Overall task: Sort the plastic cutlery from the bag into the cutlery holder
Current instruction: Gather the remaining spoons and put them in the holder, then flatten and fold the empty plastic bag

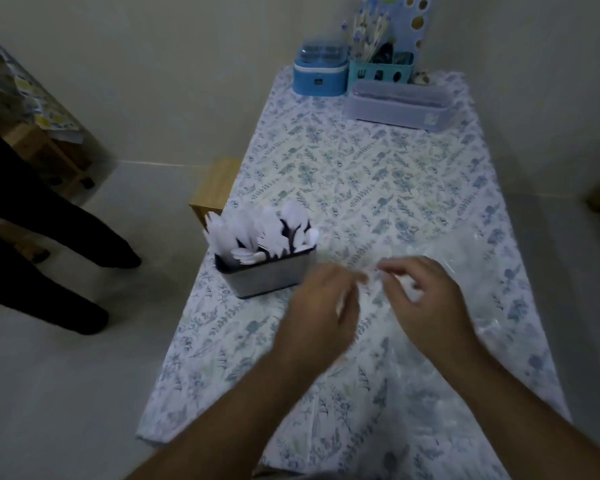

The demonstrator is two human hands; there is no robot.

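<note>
Motion blur hides what left hand point(321, 306) and right hand point(426, 296) hold.

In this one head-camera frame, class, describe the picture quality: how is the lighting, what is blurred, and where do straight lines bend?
Head view: dim, bluish light; the left hand and right hand are motion-smeared; the clear plastic bag is barely distinguishable from the floral tablecloth; the white cutlery in the cutlery holder looks soft; the wide-angle lens bows the table edges.
</note>
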